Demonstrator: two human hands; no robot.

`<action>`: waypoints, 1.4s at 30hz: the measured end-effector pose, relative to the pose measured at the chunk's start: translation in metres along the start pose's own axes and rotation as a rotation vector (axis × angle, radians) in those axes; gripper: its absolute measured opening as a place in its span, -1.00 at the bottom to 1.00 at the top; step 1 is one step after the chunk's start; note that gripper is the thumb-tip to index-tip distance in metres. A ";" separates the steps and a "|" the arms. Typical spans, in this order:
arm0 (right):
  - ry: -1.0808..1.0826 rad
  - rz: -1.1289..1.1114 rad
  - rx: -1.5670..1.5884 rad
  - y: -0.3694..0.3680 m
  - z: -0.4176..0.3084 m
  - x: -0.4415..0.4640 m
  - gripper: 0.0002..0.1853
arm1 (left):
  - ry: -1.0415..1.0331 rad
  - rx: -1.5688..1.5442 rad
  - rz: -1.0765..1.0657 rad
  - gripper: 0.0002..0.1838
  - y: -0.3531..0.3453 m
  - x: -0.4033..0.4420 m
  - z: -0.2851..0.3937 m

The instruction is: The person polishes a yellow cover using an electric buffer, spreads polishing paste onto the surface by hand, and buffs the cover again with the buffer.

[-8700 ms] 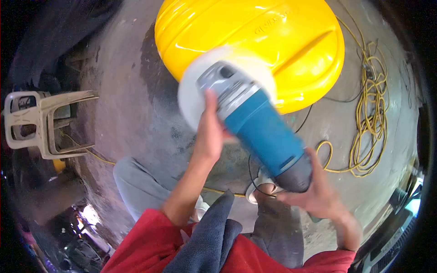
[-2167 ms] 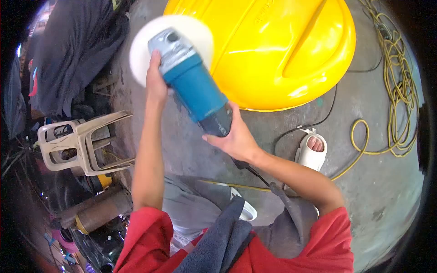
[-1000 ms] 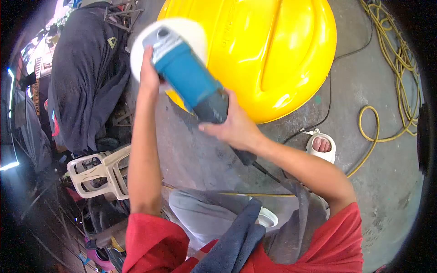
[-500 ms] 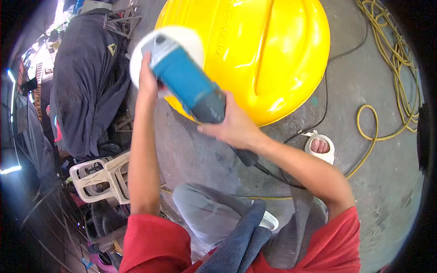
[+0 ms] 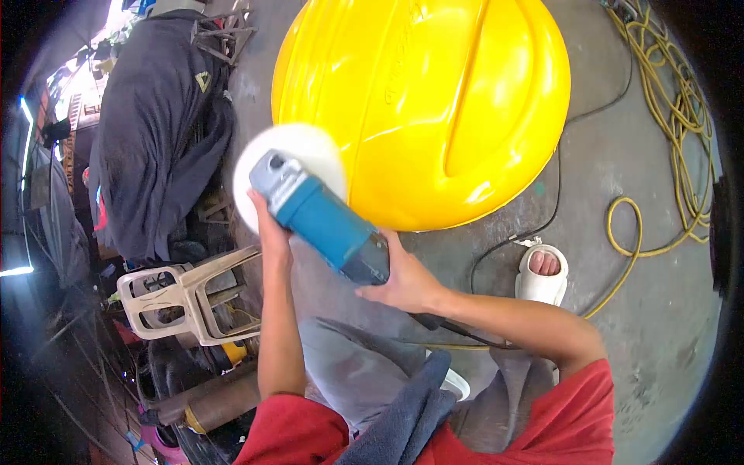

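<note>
A blue and black electric polisher (image 5: 329, 225) with a silver head is held tilted between my two hands. Its round white buffing pad (image 5: 314, 147) looks blurred and overlaps the left edge of a large glossy yellow dome-like shell (image 5: 434, 116); whether they touch I cannot tell. My left hand (image 5: 271, 229) is closed at the side of the polisher's head, its grip partly hidden underneath. Around the dark rear of the body my right hand (image 5: 407, 275) is wrapped. A black power cord (image 5: 473, 335) trails from the tool's back end.
A coiled yellow hose (image 5: 659, 101) lies on the grey floor at right. At left are a beige plastic chair (image 5: 198, 306), a dark cloth-covered object (image 5: 155, 116) and a brownish cylinder (image 5: 221, 399). My sandalled foot (image 5: 542, 275) stands near the cord.
Both hands have brought the polisher down towards my body, and its pad has moved lower along the yellow shell's left edge. The view has shifted slightly.
</note>
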State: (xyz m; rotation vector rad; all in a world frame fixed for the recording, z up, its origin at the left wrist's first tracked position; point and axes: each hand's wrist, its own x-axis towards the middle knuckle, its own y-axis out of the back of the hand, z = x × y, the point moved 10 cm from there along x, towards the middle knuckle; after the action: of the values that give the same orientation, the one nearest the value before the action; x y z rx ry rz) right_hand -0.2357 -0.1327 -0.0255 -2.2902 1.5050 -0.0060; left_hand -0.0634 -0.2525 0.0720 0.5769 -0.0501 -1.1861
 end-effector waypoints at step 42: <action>0.179 0.364 0.542 0.156 -0.126 0.161 -0.27 | -0.342 0.350 -0.401 -0.35 -0.251 0.157 0.204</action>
State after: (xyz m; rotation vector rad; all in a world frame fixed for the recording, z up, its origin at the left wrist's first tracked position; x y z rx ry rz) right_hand -0.3325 -0.3691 0.0051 -1.6078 1.7298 -0.4678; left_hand -0.2848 -0.5345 0.0933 0.7044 -0.4578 -1.6756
